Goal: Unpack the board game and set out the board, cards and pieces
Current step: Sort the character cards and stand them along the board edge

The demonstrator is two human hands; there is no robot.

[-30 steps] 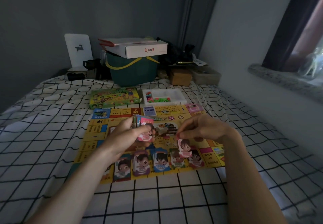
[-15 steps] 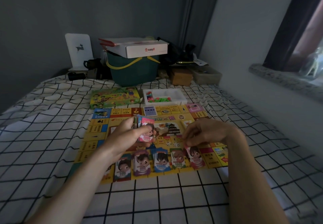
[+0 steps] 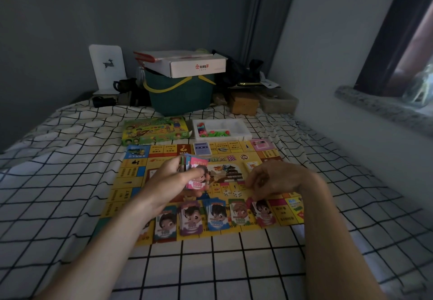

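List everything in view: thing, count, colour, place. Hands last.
Game board: one, yellow, flat on the checked bedsheet.
Money-card piles: five, mixed colours, in a row on the board's near edge.
Dice: two, white, mid-board.
Blue-backed card deck: one, far edge of the board.
Game box: one, green-yellow, beyond the board, left.
White plastic tray: one, holds green and pink pieces, right of the box.
Green basket: one, yellow handle, by the wall.
White cardboard box: one, on the basket.
Left hand: grip on a fanned card stack.
Right hand: fingers curled down at the rightmost pile; any card hidden.
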